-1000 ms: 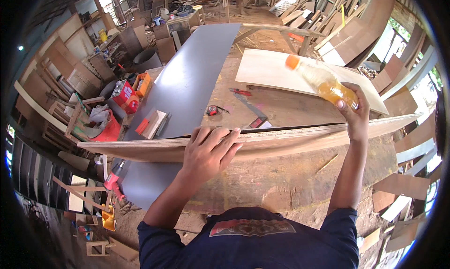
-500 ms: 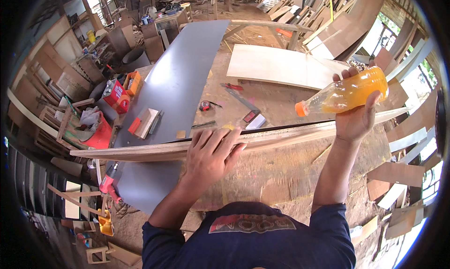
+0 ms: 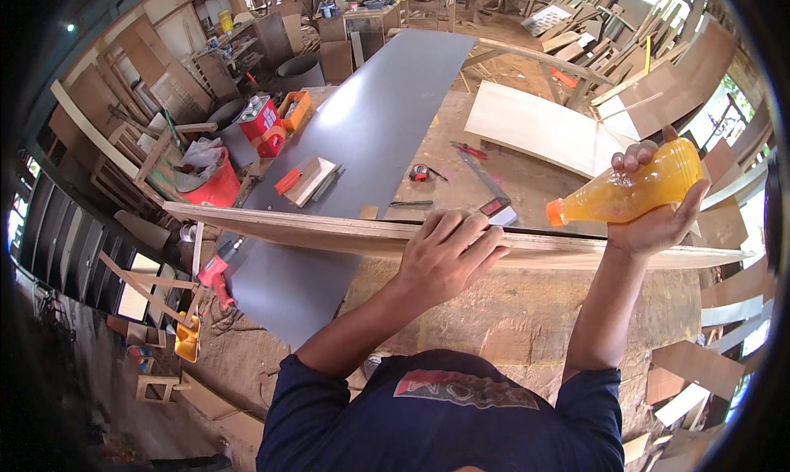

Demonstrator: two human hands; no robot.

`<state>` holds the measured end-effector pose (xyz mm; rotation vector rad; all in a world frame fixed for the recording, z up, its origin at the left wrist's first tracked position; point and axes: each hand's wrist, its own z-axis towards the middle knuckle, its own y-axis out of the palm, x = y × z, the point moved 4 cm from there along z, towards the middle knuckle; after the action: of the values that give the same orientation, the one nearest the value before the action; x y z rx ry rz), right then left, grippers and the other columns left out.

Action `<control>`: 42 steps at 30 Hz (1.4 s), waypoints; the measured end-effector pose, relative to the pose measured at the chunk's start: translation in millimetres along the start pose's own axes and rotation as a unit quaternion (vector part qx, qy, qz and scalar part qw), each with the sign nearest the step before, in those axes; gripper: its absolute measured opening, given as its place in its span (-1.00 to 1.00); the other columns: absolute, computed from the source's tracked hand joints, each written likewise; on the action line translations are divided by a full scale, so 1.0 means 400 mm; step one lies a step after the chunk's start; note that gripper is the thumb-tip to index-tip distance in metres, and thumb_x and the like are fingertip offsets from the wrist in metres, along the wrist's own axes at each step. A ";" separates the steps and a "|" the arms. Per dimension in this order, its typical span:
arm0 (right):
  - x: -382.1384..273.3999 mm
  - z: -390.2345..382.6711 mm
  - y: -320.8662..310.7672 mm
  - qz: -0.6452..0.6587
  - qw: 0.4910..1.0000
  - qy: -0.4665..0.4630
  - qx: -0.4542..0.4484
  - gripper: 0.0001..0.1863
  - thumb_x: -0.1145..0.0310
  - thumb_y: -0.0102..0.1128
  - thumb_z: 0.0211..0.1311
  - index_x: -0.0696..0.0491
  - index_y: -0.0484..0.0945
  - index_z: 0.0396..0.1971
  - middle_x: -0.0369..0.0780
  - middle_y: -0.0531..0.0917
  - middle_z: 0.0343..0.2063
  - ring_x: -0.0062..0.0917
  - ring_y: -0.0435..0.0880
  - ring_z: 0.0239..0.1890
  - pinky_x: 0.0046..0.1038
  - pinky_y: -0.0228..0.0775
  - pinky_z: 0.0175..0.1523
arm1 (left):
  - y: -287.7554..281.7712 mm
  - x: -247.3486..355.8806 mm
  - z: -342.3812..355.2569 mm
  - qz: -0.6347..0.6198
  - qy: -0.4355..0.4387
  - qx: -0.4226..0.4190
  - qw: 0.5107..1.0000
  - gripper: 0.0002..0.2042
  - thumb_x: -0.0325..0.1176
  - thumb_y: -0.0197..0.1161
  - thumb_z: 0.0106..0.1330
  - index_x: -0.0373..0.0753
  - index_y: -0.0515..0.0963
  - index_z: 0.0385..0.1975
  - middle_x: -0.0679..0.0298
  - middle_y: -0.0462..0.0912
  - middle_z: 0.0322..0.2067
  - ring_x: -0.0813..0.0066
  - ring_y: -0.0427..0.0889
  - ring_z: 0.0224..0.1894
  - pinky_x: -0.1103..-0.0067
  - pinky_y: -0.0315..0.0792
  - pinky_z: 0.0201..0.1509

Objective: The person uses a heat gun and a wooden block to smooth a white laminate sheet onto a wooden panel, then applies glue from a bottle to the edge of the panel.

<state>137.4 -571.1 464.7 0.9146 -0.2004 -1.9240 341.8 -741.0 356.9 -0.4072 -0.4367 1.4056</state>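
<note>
The right hand (image 3: pixel 650 232) holds a bottle (image 3: pixel 646 184) (its orange cap (image 3: pixel 557 214) points left); to the left of that grip, the left hand (image 3: pixel 448 256) clasps the edge of a wooden board (image 3: pixel 329 230).

The desk (image 3: pixel 527 307) spreads below the left grip (image 3: pixel 448 254). On it, just beyond that grip, lies a square (image 3: pixel 495 208); farther off, a tape (image 3: pixel 420 173) and red tool (image 3: pixel 469 150); leftward, a grey sheet (image 3: pixel 387 118); beyond, rightward, a pale panel (image 3: pixel 535 126).
</note>
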 end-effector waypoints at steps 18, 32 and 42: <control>0.047 0.028 0.039 0.055 0.994 0.068 0.059 -0.10 -0.43 -0.02 0.47 0.27 0.49 0.14 -0.16 0.61 -0.43 -0.40 0.55 -0.40 -0.27 0.42 -0.20 | 0.009 -0.006 0.017 -0.011 -0.001 0.017 1.000 -0.67 -0.22 0.67 0.15 -0.18 0.81 -0.12 0.37 0.73 -0.11 0.35 0.65 -0.12 0.41 0.55 -0.05; 0.061 0.033 0.039 0.022 0.993 0.069 0.090 -0.14 -0.43 0.01 0.46 0.24 0.49 0.08 -0.19 0.56 -0.49 -0.42 0.55 -0.44 -0.30 0.43 -0.23 | 0.016 -0.019 0.029 -0.027 -0.006 0.012 1.000 -0.65 -0.25 0.68 0.12 -0.18 0.81 -0.11 0.38 0.73 -0.12 0.33 0.67 -0.13 0.39 0.56 -0.05; 0.008 0.062 -0.017 -0.031 0.994 0.045 0.096 -0.17 -0.41 0.00 0.47 0.21 0.51 0.06 -0.20 0.56 -0.48 -0.43 0.54 -0.44 -0.30 0.45 -0.22 | 0.032 -0.034 0.036 -0.035 -0.018 0.011 0.999 -0.64 -0.29 0.70 0.08 -0.18 0.82 -0.10 0.35 0.75 -0.12 0.29 0.68 -0.13 0.36 0.55 -0.04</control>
<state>115.3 -575.9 477.3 1.1434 -0.3104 -1.9395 322.1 -752.6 362.0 -0.3448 -0.4604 1.3497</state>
